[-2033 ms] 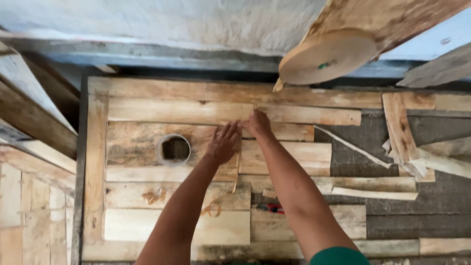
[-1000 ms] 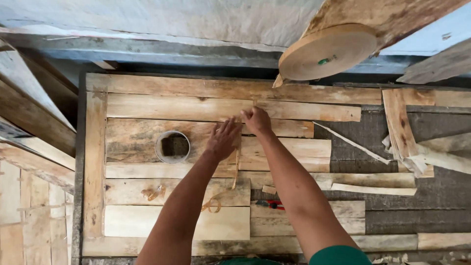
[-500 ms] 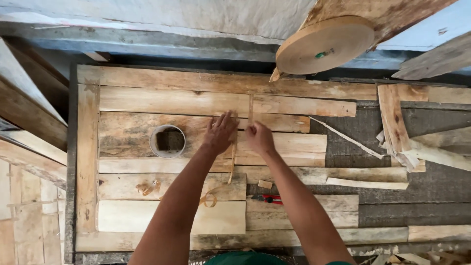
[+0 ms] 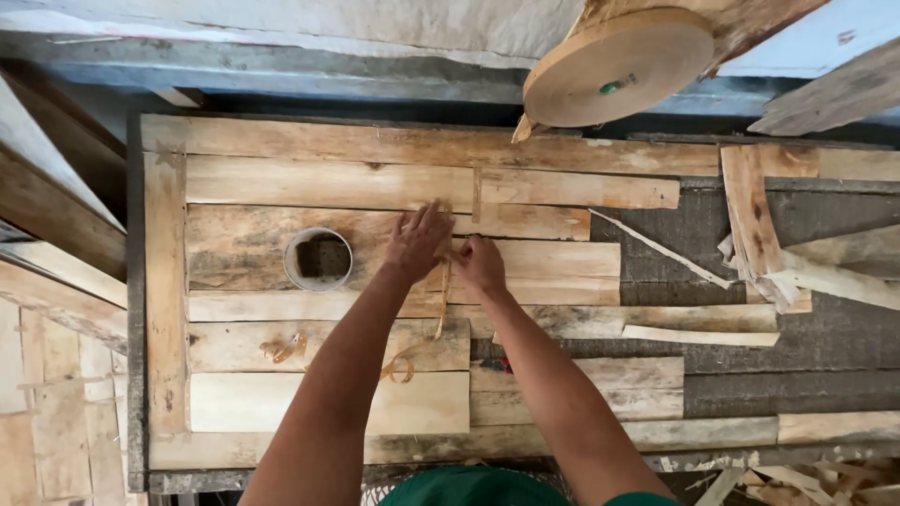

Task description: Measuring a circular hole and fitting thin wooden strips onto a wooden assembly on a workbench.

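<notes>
My left hand [image 4: 417, 242] lies flat with fingers spread on a pale wooden plank [image 4: 553, 258] in the middle of the bench. My right hand [image 4: 480, 265] sits just beside it, fingers curled and pinching the top end of a thin wooden strip [image 4: 442, 302]. The strip runs down between my forearms and ends in a curl [image 4: 401, 365] on a lower plank. Both hands touch the plank near the joint between two boards.
A round open tin [image 4: 319, 260] stands left of my hands. A large roll of tan band [image 4: 619, 66] hangs over the far edge. Loose offcuts [image 4: 759, 225] and slivers lie at right on dark matting [image 4: 750, 365]. Planks lean at the left [image 4: 47, 206].
My right hand has drawn back toward me from the upper plank to the one below, beside the left hand. The view has shifted slightly.
</notes>
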